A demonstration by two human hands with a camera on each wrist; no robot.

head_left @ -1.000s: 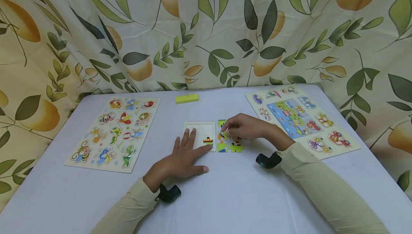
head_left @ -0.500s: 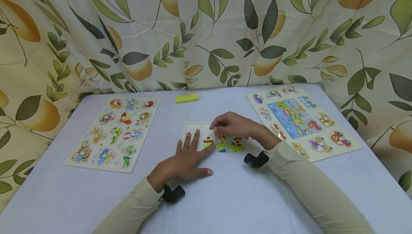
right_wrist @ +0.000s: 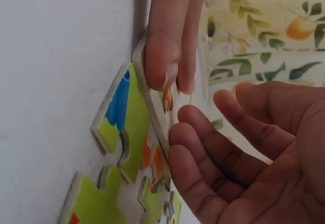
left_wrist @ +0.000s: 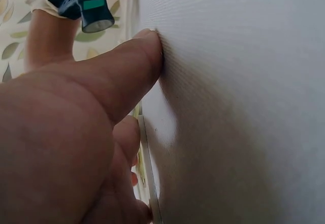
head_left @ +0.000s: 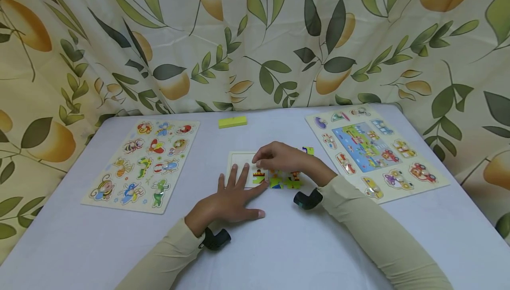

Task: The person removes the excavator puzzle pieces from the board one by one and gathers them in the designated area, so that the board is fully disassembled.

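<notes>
My left hand (head_left: pixel 229 201) lies with fingers spread, its fingertips resting on a small white puzzle tray (head_left: pixel 235 157) and its thumb on the tablecloth. One jigsaw piece (head_left: pixel 259 175) sits in the tray's lower right, beside the left forefinger. Over the tray's right half is my right hand (head_left: pixel 279 156), thumb and forefinger brought together. In the right wrist view the right hand's fingers (right_wrist: pixel 203 148) are bent, with thumb and forefinger tips close. No piece shows between them; one could be hidden. Loose jigsaw pieces (head_left: pixel 292 183) lie against the tray's right side, partly under the right hand.
An insect picture board (head_left: pixel 143 166) lies at the left of the white-covered table. A vehicle picture board (head_left: pixel 366 148) lies at the right. A yellow-green block (head_left: pixel 233 122) is at the back. Behind the table hangs a leaf-patterned curtain (head_left: pixel 255 37).
My right hand has moved left from above the loose pieces to above the tray. The left hand has shifted slightly right and stays on the tray.
</notes>
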